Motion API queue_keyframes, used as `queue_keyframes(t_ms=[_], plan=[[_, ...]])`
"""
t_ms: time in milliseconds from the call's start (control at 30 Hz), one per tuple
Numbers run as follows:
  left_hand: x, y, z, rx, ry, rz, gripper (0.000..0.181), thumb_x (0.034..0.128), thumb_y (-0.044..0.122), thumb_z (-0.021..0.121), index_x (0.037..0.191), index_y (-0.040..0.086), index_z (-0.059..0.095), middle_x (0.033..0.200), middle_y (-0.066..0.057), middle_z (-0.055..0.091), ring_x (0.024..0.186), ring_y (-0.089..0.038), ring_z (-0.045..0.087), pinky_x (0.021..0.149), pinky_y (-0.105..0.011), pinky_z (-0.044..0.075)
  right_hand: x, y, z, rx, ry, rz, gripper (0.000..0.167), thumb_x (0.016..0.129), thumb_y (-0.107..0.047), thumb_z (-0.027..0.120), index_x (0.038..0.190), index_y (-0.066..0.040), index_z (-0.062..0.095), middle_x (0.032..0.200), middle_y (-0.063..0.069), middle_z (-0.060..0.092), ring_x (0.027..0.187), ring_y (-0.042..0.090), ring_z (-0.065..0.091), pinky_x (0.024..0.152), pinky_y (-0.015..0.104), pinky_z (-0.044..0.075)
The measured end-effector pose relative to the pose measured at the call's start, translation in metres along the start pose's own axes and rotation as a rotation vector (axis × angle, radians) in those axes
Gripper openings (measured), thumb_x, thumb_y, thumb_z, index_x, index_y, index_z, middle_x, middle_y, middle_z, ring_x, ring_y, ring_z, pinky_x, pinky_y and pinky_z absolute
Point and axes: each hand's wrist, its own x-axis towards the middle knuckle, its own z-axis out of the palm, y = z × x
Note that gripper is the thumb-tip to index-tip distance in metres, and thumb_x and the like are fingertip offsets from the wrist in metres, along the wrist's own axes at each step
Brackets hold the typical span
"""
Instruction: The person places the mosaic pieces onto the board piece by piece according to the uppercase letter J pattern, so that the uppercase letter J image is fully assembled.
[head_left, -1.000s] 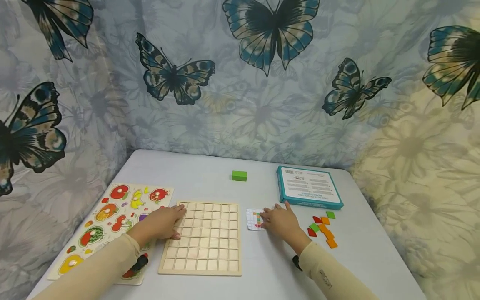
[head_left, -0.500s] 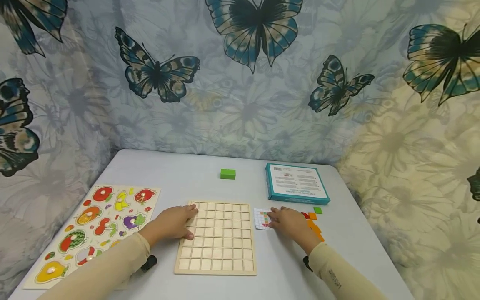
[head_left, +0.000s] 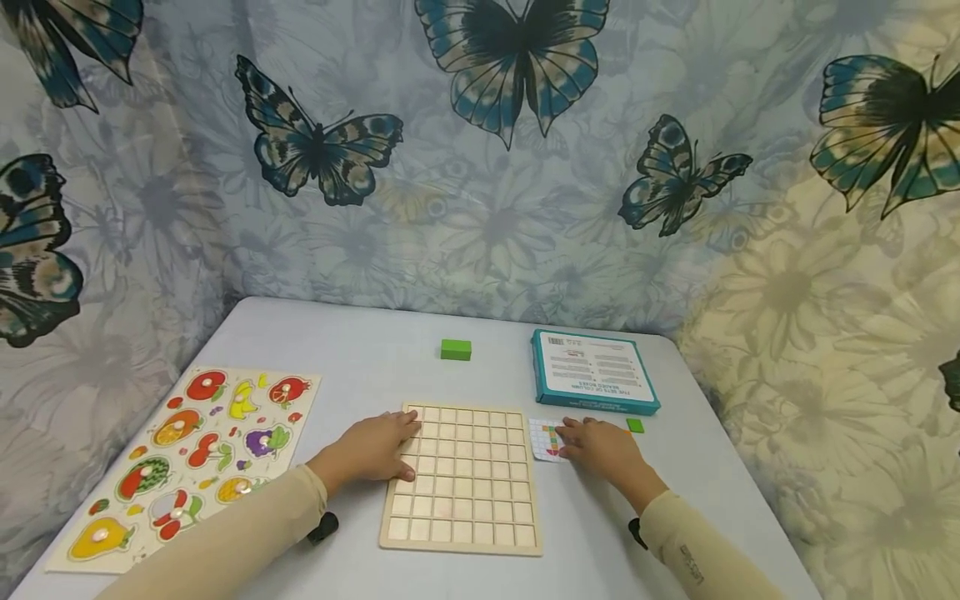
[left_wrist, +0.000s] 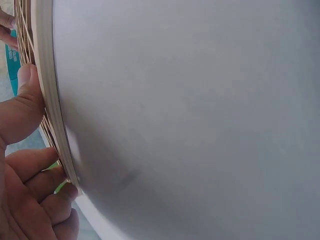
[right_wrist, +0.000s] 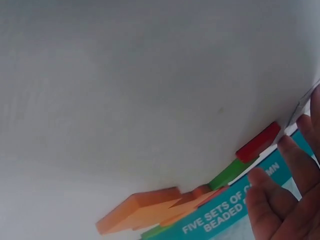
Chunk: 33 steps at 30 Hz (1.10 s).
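My left hand (head_left: 371, 450) rests on the left side of a wooden grid board (head_left: 465, 483), fingertips on its upper left edge and thumb lower down. In the left wrist view, the thumb and fingers of the left hand (left_wrist: 32, 200) lie against the board's wooden rim (left_wrist: 47, 65). Right of the board, my right hand (head_left: 600, 446) touches a small card (head_left: 542, 437) printed with a grid and coloured squares. The hand covers the card's right part. In the right wrist view, fingers are at the card's edge (right_wrist: 299, 107).
Orange (right_wrist: 142, 205), red (right_wrist: 257, 142) and green pieces lie beyond the right hand, mostly hidden in the head view. A teal box (head_left: 596, 371) sits at the back right, a green block (head_left: 456, 349) at the back middle. Left lies a fruit puzzle board (head_left: 187, 450).
The grid board has slid right with my left hand, away from the fruit puzzle. The card has also shifted right under my right hand, towards the coloured pieces. The head view has turned slightly.
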Motion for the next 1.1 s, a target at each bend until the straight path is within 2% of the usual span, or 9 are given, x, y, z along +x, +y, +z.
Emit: queue_keyframes(t_ms=[100, 267, 400, 533, 600, 700, 867, 967, 1100], plan=[[0.002, 0.002, -0.004, 0.002, -0.005, 0.011, 0.084, 0.0759, 0.054, 0.077, 0.142, 0.008, 0.053, 0.151, -0.010, 0.042, 0.136, -0.033, 0.040, 0.109, -0.048, 0.034, 0.001, 0.000, 0.000, 0.024, 0.007, 0.016, 0.049, 0.087, -0.041, 0.071, 0.130, -0.018, 0.067, 0.138, 0.002, 0.058, 0.124, 0.037, 0.052, 0.092, 0.055, 0.047], [0.000, 0.005, 0.000, -0.009, 0.000, 0.030, 0.085, 0.0761, 0.054, 0.077, 0.142, 0.007, 0.052, 0.151, -0.011, 0.042, 0.136, -0.036, 0.040, 0.108, -0.049, 0.035, -0.004, 0.003, 0.005, 0.064, 0.019, 0.024, 0.049, 0.088, -0.039, 0.071, 0.132, -0.018, 0.065, 0.138, 0.003, 0.057, 0.122, 0.038, 0.053, 0.092, 0.055, 0.047], [-0.002, -0.001, -0.001, -0.048, -0.003, 0.027, 0.091, 0.0738, 0.056, 0.078, 0.145, 0.007, 0.048, 0.154, -0.010, 0.037, 0.136, -0.038, 0.039, 0.108, -0.051, 0.035, -0.012, 0.017, 0.003, 0.203, 0.130, 0.034, 0.043, 0.091, -0.035, 0.069, 0.131, -0.019, 0.066, 0.137, 0.006, 0.058, 0.115, 0.034, 0.059, 0.089, 0.051, 0.049], [-0.009, -0.013, -0.005, -0.107, -0.035, 0.012, 0.101, 0.0683, 0.054, 0.083, 0.149, 0.008, 0.043, 0.158, -0.006, 0.029, 0.139, -0.036, 0.034, 0.110, -0.049, 0.032, -0.025, 0.047, -0.009, 0.329, 0.204, 0.118, 0.041, 0.091, -0.037, 0.070, 0.126, -0.015, 0.069, 0.127, 0.016, 0.063, 0.105, 0.035, 0.061, 0.082, 0.051, 0.051], [-0.012, -0.019, -0.009, -0.132, -0.039, -0.001, 0.103, 0.0665, 0.053, 0.084, 0.149, 0.008, 0.042, 0.159, -0.004, 0.027, 0.141, -0.032, 0.031, 0.112, -0.048, 0.030, -0.031, 0.064, -0.017, 0.350, 0.185, 0.161, 0.044, 0.090, -0.038, 0.071, 0.124, -0.011, 0.069, 0.122, 0.021, 0.064, 0.102, 0.039, 0.060, 0.080, 0.053, 0.051], [-0.016, -0.025, -0.013, -0.164, -0.049, -0.011, 0.103, 0.0677, 0.053, 0.084, 0.150, 0.008, 0.041, 0.158, -0.002, 0.029, 0.143, -0.028, 0.028, 0.113, -0.046, 0.027, -0.039, 0.087, -0.022, 0.372, 0.100, 0.231, 0.048, 0.088, -0.040, 0.072, 0.122, -0.007, 0.069, 0.115, 0.022, 0.064, 0.099, 0.039, 0.058, 0.078, 0.052, 0.051], [-0.021, -0.026, -0.014, -0.191, -0.061, 0.018, 0.101, 0.0713, 0.053, 0.082, 0.150, 0.005, 0.040, 0.158, -0.004, 0.030, 0.145, -0.029, 0.024, 0.114, -0.046, 0.026, -0.052, 0.111, -0.014, 0.454, -0.044, 0.286, 0.052, 0.079, -0.044, 0.080, 0.115, -0.008, 0.071, 0.099, 0.008, 0.066, 0.088, 0.027, 0.056, 0.071, 0.040, 0.051], [-0.021, -0.024, -0.012, -0.184, -0.065, 0.024, 0.101, 0.0718, 0.052, 0.082, 0.150, 0.004, 0.040, 0.158, -0.005, 0.030, 0.145, -0.030, 0.022, 0.114, -0.046, 0.025, -0.059, 0.119, -0.003, 0.487, -0.058, 0.279, 0.051, 0.076, -0.042, 0.083, 0.114, -0.011, 0.072, 0.094, 0.002, 0.063, 0.084, 0.023, 0.053, 0.065, 0.035, 0.047], [-0.018, -0.022, -0.009, -0.161, -0.074, 0.017, 0.101, 0.0719, 0.052, 0.082, 0.150, 0.005, 0.039, 0.158, -0.005, 0.029, 0.145, -0.029, 0.022, 0.113, -0.046, 0.026, -0.064, 0.120, 0.006, 0.495, -0.047, 0.244, 0.044, 0.078, -0.036, 0.083, 0.115, -0.016, 0.074, 0.092, 0.002, 0.057, 0.079, 0.022, 0.048, 0.060, 0.033, 0.043]])
